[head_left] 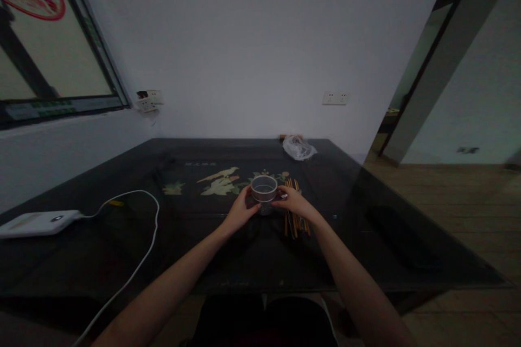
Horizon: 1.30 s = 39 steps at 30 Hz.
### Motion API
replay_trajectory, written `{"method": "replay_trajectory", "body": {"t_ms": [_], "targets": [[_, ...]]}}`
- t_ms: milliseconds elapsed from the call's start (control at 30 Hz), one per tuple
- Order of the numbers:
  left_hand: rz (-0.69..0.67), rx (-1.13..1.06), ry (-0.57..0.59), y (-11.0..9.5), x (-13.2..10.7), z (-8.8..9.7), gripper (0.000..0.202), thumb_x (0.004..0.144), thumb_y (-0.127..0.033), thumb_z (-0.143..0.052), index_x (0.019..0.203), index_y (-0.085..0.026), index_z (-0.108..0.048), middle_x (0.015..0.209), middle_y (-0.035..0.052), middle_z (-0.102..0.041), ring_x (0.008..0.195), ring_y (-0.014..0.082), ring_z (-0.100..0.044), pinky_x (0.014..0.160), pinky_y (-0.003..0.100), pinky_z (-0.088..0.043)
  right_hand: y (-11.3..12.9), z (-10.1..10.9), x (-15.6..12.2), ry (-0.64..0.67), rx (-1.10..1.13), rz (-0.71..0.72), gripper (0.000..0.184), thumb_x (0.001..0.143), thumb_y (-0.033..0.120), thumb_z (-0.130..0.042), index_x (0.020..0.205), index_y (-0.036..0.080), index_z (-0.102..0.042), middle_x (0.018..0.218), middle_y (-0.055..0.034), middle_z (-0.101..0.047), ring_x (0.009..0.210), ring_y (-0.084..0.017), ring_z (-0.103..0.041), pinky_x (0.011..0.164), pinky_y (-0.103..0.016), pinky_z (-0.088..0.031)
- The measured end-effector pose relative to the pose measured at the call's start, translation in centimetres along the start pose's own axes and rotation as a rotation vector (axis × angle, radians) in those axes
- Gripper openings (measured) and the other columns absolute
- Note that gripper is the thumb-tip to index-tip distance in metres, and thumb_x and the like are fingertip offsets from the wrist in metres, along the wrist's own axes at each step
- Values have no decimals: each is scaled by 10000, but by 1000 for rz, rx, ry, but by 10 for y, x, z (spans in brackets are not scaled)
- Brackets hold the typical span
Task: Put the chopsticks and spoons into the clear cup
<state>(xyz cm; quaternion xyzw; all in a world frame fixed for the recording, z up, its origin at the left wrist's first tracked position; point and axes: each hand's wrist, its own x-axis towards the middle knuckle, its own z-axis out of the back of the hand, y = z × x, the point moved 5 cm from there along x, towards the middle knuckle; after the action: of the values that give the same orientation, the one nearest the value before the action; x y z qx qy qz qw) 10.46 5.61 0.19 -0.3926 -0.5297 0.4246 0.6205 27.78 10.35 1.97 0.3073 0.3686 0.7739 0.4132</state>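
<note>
A round, grey, open-topped container [264, 194] with a pale rim stands upright in the middle of the table. Something clear and glassy shows just under it, too dim to name. My left hand [243, 207] curves around its left side, thumb toward the front. From the right, my right hand [293, 201] holds the opposite side, fingers and thumb against it. Beneath and beside my right hand lies a bundle of brown chopsticks [296, 226], with some thin shiny pieces among them; the hand hides part of the bundle.
The dark glossy table [195, 260] has a bird-and-flower picture. A crumpled clear plastic bag [299, 148] lies near the wall. At left, a white power bank [40, 223] trails a white cable [157, 214]. A dark flat object [401, 235] lies at right.
</note>
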Motion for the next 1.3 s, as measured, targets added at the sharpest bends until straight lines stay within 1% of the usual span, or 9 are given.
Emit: {"method": "replay_trajectory", "body": {"t_ms": [133,433,567,733,933,1033,1100,1233,1300], "targets": [[-2,0,7,-1,0,1,613,694,-219,-672,1244,-177,-403,1326,156,-457,1245,269,-434,985,444,-418,-2,-2,0,-9,16,-7,451,643,169,-735,1068,127,-589,967,-84,-657,869,-188,-624,761,-311,-494],[-15,-21,11,-3,2,4,623,691,-227,-678,1249,-173,-407,1342,163,-443,1263,280,-413,977,441,-427,-11,-3,1,4,29,-53,571,626,191,-755,1150,153,-531,884,-34,-639,797,-165,-618,718,-300,-493],[-7,-12,-3,-5,2,5,652,685,-243,-689,1265,-173,-401,1352,163,-437,1267,292,-407,974,455,-425,-9,3,-1,-4,42,-68,545,624,160,-737,1129,151,-534,871,-27,-631,758,-149,-616,688,-276,-494],[-1,13,-7,-9,1,8,638,703,-244,-680,1273,-195,-401,1349,149,-444,1254,276,-422,969,443,-427,-6,14,-5,-11,159,-139,526,679,162,-667,1174,163,-492,790,4,-616,577,-106,-587,553,-237,-485],[-18,29,-12,-14,0,10,601,733,-269,-649,1271,-192,-394,1363,146,-418,1265,265,-402,957,414,-433,2,28,-7,-94,161,-146,389,750,200,-590,1129,133,-529,672,5,-617,499,-92,-534,442,-190,-407],[-77,71,-60,-24,-1,12,540,761,-286,-623,1254,-206,-417,1354,130,-424,1260,258,-403,961,402,-426,6,34,-8,-131,158,-123,308,772,212,-555,1067,126,-570,651,-6,-626,487,-87,-522,426,-176,-375],[-151,161,-147,-37,-5,17,479,782,-276,-595,1232,-212,-442,1321,113,-450,1222,243,-436,971,399,-411,6,38,-8,-163,165,-126,274,772,227,-545,1022,126,-597,640,-12,-629,490,-89,-521,436,-178,-377],[-404,397,-332,-73,-24,24,297,823,-232,-519,1119,-213,-522,1174,80,-530,1116,222,-487,968,402,-391,-4,54,-8,-258,172,-153,260,764,293,-542,944,127,-627,642,-20,-631,484,-94,-517,460,-199,-400],[-545,487,-327,-89,-37,19,233,826,-208,-499,1053,-213,-551,1096,72,-553,1080,221,-500,948,400,-399,-11,63,-7,-302,131,-153,275,764,308,-534,936,119,-633,647,-24,-631,491,-103,-527,473,-212,-409]]}}
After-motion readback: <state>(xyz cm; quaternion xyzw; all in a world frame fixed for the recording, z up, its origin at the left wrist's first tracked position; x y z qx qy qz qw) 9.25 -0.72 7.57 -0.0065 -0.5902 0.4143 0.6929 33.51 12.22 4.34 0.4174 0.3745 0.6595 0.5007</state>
